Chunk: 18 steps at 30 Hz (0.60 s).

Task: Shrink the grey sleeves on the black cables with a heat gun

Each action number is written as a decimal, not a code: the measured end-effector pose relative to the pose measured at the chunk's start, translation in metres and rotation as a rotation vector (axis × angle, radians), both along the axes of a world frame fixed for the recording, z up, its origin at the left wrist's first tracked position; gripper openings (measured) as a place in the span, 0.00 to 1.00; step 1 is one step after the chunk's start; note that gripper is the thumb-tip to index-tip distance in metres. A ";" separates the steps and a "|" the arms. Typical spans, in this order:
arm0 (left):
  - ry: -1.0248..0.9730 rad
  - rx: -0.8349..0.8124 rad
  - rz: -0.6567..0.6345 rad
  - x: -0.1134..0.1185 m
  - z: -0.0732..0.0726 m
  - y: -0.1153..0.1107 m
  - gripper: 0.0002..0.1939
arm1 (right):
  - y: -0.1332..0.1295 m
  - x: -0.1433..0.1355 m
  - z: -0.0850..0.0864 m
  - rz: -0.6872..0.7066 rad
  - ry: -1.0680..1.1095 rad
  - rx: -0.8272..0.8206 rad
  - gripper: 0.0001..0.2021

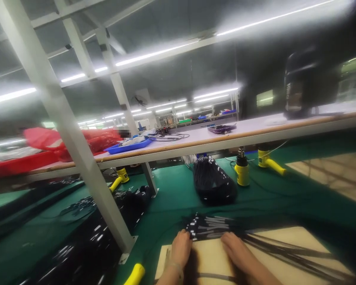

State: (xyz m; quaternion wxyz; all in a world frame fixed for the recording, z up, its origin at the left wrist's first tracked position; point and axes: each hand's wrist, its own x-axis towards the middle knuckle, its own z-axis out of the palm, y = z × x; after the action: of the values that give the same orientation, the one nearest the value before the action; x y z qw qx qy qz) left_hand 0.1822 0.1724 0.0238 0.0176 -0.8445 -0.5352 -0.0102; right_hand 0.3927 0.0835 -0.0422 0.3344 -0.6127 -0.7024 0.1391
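Observation:
A bundle of thin black cables (215, 225) with grey sleeves and shiny metal tips lies across the far edge of a pale wooden board (209, 257). At the tip end, my left hand (181, 247) has its fingers curled closed against the cables. My right hand (237, 249) bends its fingers over the near side of the same bundle, closed, with the fingertips partly hidden. Loose cable lengths trail right over the board. Motion blurs the scene somewhat.
Yellow heat guns (242, 174) stand on the green bench (172, 186) beyond a coiled black cable bundle (213, 180). A slanting white post (77, 142) rises at left. Overhead, a shelf (195, 144) carries a blue tray (130, 146) and red plastic bags (101, 138).

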 end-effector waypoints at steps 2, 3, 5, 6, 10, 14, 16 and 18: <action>0.005 -0.002 0.010 0.009 0.000 0.008 0.10 | 0.008 0.005 0.000 -0.003 -0.013 0.006 0.12; 0.007 0.000 0.016 0.012 0.000 0.010 0.10 | 0.010 0.007 0.000 -0.003 -0.020 0.010 0.12; 0.006 0.008 0.021 0.016 0.000 0.013 0.10 | 0.009 0.009 0.002 -0.002 -0.029 0.016 0.12; 0.005 0.012 0.021 0.016 -0.001 0.013 0.10 | 0.006 0.010 0.003 0.002 -0.033 0.020 0.12; -0.026 0.034 0.000 0.005 0.001 0.008 0.09 | -0.013 0.020 0.006 -0.024 -0.058 0.055 0.15; -0.073 0.049 0.009 -0.010 0.001 0.001 0.09 | -0.017 0.041 0.001 -0.291 -0.132 0.109 0.18; -0.091 0.048 0.024 -0.014 0.001 -0.004 0.09 | -0.013 0.048 -0.001 -0.369 -0.137 0.101 0.17; -0.108 0.044 0.030 -0.016 0.001 -0.009 0.10 | -0.008 0.050 -0.002 -0.400 -0.135 0.091 0.15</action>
State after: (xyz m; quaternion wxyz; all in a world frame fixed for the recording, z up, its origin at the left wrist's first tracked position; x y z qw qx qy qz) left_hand 0.1661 0.1633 0.0245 0.0075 -0.8339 -0.5478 -0.0674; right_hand 0.4426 0.0754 -0.0444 0.3348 -0.7322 -0.5931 -0.0033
